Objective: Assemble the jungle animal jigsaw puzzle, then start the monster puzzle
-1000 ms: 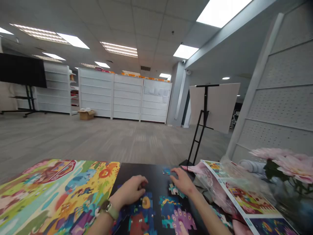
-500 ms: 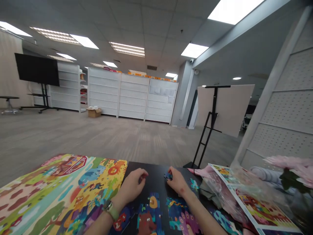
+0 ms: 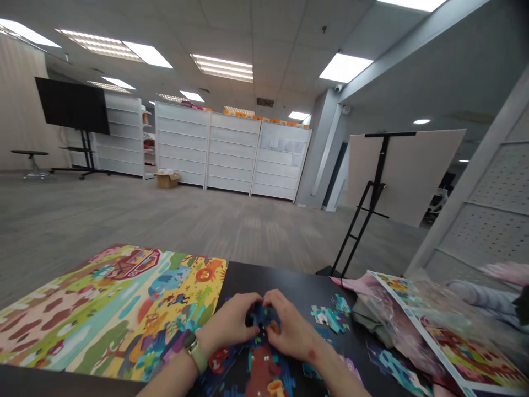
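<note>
My left hand (image 3: 235, 321), with a watch on its wrist, and my right hand (image 3: 287, 325) meet at the top of a dark blue puzzle section (image 3: 264, 366) with a red-brown animal. Both have bent fingers closed round dark blue puzzle pieces (image 3: 263, 317) between them; where one piece ends and another begins is hard to tell. Teal and white pieces (image 3: 329, 317) lie right of my right hand. Part of a purple puzzle section (image 3: 350, 368) shows beside my right forearm. A red figure piece (image 3: 218, 361) is near my left wrist.
A colourful assembled puzzle (image 3: 124, 309) covers the table's left side. On the right lie clear plastic wrapping (image 3: 397, 331), a printed picture sheet (image 3: 454, 353) and more blue pieces (image 3: 392, 366). Beyond the dark table (image 3: 264, 274) stands a board on a black easel (image 3: 374, 198).
My right hand has come left and nearer to me, meeting my left hand over the puzzle. The small piece it held is now among the dark pieces. The view has shifted slightly.
</note>
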Motion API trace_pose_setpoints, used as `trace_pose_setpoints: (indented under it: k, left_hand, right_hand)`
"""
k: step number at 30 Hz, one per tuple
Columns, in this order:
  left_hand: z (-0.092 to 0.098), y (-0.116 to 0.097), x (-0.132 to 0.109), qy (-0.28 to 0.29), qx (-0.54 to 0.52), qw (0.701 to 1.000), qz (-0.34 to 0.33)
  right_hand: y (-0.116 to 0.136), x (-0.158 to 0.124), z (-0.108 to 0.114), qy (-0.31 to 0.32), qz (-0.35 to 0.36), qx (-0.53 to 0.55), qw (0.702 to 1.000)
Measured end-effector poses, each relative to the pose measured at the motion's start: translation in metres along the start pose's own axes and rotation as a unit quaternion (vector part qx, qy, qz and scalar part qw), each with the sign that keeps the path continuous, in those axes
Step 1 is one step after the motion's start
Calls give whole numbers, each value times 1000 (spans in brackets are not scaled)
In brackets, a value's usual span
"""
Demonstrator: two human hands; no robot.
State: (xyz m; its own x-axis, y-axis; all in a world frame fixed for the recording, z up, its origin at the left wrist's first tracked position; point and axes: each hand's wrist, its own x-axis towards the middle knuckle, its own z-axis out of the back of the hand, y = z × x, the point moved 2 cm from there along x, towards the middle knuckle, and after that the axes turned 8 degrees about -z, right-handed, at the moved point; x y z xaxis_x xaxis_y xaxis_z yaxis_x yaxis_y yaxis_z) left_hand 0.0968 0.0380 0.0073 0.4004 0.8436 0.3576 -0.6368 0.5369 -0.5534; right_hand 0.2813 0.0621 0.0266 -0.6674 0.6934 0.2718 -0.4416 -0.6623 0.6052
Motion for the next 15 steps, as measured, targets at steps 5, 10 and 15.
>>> trace_pose_setpoints:
  k: [5,10,15]
  left_hand:
    - [-2,6,-3,42,24,999,12]
    - [-2,7,-4,53,23,998,8]
    - [3,2,-3,66,18,998,-9]
  right_hand:
    - [-13,-5,15,4,1,-16,1000]
    - [-26,-12,29,-5,-28,-64,998]
    - [-28,-17,17,39,-50,-69,996]
